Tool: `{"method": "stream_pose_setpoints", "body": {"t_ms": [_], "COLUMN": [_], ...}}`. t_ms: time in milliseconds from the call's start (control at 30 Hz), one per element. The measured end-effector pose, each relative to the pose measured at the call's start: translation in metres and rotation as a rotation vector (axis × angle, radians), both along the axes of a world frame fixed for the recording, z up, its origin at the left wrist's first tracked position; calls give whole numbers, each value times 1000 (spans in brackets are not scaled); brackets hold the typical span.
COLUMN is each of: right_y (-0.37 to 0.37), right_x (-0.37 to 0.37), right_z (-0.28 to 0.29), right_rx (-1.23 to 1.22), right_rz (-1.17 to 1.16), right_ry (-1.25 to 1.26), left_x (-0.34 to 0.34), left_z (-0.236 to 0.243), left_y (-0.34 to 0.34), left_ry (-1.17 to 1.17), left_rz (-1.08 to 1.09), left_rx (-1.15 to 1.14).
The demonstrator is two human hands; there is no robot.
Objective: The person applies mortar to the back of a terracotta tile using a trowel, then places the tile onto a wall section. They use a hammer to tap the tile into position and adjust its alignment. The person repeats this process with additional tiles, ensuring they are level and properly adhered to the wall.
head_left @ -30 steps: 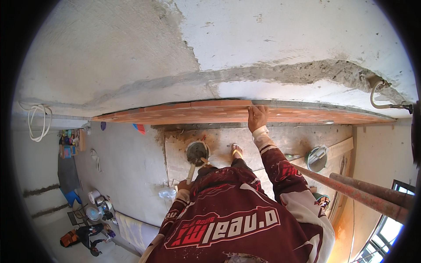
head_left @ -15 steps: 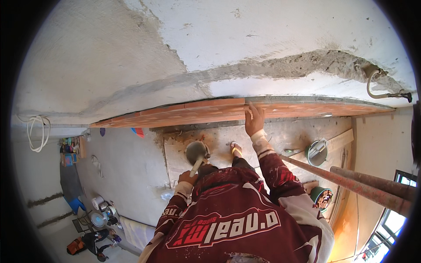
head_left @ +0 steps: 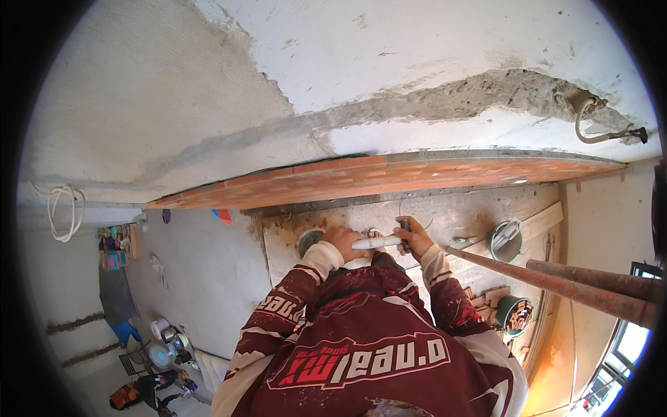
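Observation:
In front of my body, both my hands are closed on a hammer [head_left: 376, 242] with a thick whitish handle, held roughly level. My left hand [head_left: 338, 243] is at the free end of the handle. At the dark head, the fingers of my right hand [head_left: 415, 240] are wrapped round it. Just beyond them runs the top edge of a row of reddish-orange tiles [head_left: 333, 171] on the wall. Below my left hand a round grey bucket [head_left: 310, 240] is partly covered.
A bucket with tools [head_left: 504, 240] stands on the right, near a long wooden board [head_left: 538, 224]. Rusty poles [head_left: 556, 280] slant in from the right. Behind them sits a green bucket of tile pieces [head_left: 515, 314]. A person [head_left: 156, 386] is at the lower left.
My right hand has come off the top of the tiles and down onto the hammer's head. My left hand has risen and moved right, bringing the hammer level.

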State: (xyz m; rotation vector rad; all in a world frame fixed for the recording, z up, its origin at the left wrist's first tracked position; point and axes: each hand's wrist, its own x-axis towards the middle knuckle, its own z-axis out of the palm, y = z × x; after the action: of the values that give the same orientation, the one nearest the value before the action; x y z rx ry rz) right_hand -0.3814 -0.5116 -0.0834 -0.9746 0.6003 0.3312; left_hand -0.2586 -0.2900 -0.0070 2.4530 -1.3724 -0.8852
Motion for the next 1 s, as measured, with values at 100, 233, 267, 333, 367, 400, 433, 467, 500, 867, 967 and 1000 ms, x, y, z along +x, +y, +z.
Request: {"method": "stream_pose_setpoints", "body": {"t_ms": [100,233,267,333,367,400,433,467,500,867,967,1000], "right_y": [-24,-39,-40,-39,-37,-34,-27,-17,-9,49,56,59], "right_x": [-35,-63,-62,-62,-59,-56,-51,-45,-42,-29,-29,-26], "right_z": [-9,-4,2,6,4,3,9,15,16,34,34,35], "right_rx": [73,31,2,-34,-37,-38,-49,-65,-42,43,31,44], "right_rz": [-394,-869,-960,-1080,-1105,-1127,-1113,-1166,-1187,-1319,-1400,-1439], "right_ry": [68,48,32,21,22,23,-2,30,27,-9,-37,-58], "left_x": [30,90,104,127,132,137,140,144,148,166,171,171], "left_z": [25,20,20,16,13,9,5,1,-1,-12,-16,-14], "left_y": [2,41,49,60,62,63,67,70,70,74,73,73], "left_ry": [-73,-562,-604,-680,-682,-685,-686,-681,-675,-647,-641,-642], "left_rz": [372,521,474,372,345,320,297,279,260,253,222,210], "left_rx": [-356,-516,-496,-463,-449,-434,-415,-424,-438,-472,-492,-485]}}
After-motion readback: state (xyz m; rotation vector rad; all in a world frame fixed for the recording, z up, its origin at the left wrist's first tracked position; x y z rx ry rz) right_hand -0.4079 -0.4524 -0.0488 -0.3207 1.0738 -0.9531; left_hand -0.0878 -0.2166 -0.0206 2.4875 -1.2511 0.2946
